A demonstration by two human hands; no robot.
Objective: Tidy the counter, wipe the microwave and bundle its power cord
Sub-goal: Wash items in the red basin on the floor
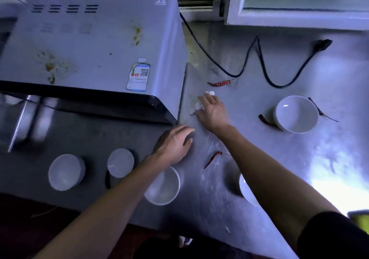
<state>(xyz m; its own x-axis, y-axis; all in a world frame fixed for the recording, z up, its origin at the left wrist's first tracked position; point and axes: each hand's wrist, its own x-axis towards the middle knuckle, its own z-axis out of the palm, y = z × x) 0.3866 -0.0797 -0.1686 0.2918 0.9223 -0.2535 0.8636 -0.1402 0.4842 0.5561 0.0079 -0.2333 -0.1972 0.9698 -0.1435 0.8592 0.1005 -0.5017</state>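
Note:
A grey microwave (89,46) stands at the back left of the steel counter (279,158), its top smeared with yellow-brown stains. Its black power cord (249,58) snakes loose across the counter to a plug (322,44) at the back right. My right hand (212,111) lies flat with straight fingers on a crumpled white tissue (199,104) beside the microwave's front right corner. My left hand (173,144) rests on the counter just in front of that corner, fingers loosely bent, holding nothing.
Several white bowls stand about: one (296,113) at the right, two upturned ones (65,171) (120,162) at the front left, one (165,188) under my left forearm. Dried red chillies (219,83) (212,158) lie scattered. A window frame (299,20) runs behind.

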